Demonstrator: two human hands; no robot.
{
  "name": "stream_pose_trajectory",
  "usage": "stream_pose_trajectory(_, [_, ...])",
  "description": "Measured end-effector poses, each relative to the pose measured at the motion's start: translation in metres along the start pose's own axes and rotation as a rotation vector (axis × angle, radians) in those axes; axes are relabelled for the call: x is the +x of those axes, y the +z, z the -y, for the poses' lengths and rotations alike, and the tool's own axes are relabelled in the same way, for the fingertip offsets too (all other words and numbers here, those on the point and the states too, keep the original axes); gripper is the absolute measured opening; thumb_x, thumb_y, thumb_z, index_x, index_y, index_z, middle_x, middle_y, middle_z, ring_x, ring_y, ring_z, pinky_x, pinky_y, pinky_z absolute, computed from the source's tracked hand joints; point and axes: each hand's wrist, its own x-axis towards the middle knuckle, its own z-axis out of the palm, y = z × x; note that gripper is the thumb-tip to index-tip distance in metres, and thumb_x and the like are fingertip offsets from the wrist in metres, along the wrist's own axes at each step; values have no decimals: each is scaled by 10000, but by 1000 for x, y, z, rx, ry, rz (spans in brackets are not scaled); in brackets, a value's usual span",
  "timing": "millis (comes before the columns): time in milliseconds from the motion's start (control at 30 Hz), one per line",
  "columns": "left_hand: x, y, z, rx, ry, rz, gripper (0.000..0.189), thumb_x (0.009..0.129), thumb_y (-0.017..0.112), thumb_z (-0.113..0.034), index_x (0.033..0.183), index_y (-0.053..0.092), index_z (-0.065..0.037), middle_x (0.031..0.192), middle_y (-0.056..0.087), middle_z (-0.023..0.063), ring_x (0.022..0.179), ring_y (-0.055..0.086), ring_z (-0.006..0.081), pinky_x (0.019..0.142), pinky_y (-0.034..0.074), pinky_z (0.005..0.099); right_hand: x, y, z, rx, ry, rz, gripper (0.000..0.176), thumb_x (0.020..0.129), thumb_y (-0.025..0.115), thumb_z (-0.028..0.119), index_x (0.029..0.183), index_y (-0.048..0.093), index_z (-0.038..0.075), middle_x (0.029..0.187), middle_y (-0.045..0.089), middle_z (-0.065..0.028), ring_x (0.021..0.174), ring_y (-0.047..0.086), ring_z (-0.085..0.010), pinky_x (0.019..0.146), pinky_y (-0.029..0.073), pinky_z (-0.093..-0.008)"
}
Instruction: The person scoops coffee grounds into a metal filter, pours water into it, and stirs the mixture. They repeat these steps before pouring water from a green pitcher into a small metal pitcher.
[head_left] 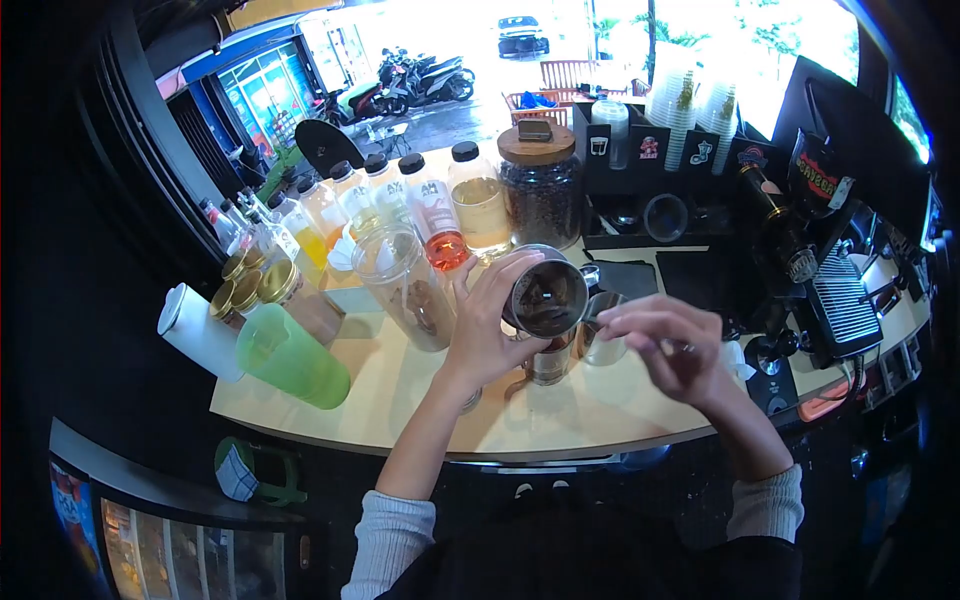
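Observation:
My left hand [488, 318] is wrapped round a metal pitcher [548, 297], tilted so its mouth faces me, with dark liquid showing inside. Just right of it, my right hand [675, 345] is closed, fingertips pinched at a small shiny piece beside the pitcher; I cannot tell what that piece is. Below the pitcher a small glass [550, 365] stands on the counter, partly covered by it. Another clear glass [603, 348] is next to it, behind my right fingertips. A tall clear jar [408, 290] with brown contents stands left of my left hand.
Several black-capped bottles [435, 215] line the back of the wooden counter [400, 400]. A lidded jar of coffee beans [540, 190] stands behind the pitcher. At left are a green jug [290, 355] and a white pitcher [198, 330]. An espresso machine [840, 280] is at right.

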Motion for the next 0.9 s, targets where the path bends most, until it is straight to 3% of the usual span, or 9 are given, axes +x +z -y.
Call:
stream_pose_trajectory(167, [0, -1, -2, -4, 3, 7, 808, 578, 857, -297, 1289, 495, -168, 1270, 562, 50, 1212, 515, 226, 1092, 196, 496, -6, 1, -6, -127, -9, 15, 124, 831, 660, 8, 940, 606, -12, 934, 656, -147, 808, 674, -246, 653, 563, -307])
stream_pose_trajectory(300, [1, -2, -3, -11, 5, 19, 808, 577, 858, -278, 1290, 493, -172, 1273, 560, 45, 1222, 508, 222, 1096, 190, 492, -8, 1, -4, -25, -33, 63, 153, 826, 657, -3, 967, 598, -6, 951, 651, -156, 818, 673, -251, 640, 560, -309])
stream_pose_trajectory(400, [-1, 0, -3, -5, 4, 28, 816, 573, 858, -265, 1295, 488, -176, 1275, 559, 39, 1226, 505, 217, 1096, 188, 488, -11, 2, -8, -163, -84, 88, 217, 811, 666, -7, 1000, 559, -3, 979, 644, -151, 795, 673, -261, 631, 561, -312])
stream_pose_trajectory(667, [-2, -1, -3, -12, 13, 35, 824, 569, 849, -237, 1304, 478, -181, 1277, 560, 30, 1232, 501, 213, 1097, 186, 483, -11, -2, -12, -121, -91, 124, 253, 782, 680, -1, 999, 551, 17, 1011, 627, -149, 781, 664, -277, 604, 549, -330])
stream_pose_trajectory(833, [-2, -3, 0, 1, -8, 52, 833, 567, 855, -251, 1307, 478, -177, 1281, 560, 37, 1229, 505, 216, 1096, 186, 489, -14, 1, -6, -163, -275, 215, 345, 722, 698, 2, 1028, 541, 23, 1024, 616, -146, 777, 664, -272, 590, 537, -331])
stream_pose_trajectory(900, [-3, -2, 1, 0, -17, 48, 834, 564, 858, -253, 1302, 480, -167, 1277, 561, 44, 1225, 508, 224, 1093, 189, 494, -11, -6, -6, -188, -248, 177, 328, 732, 688, -1, 1025, 542, 15, 1009, 618, -144, 765, 662, -266, 582, 534, -326])
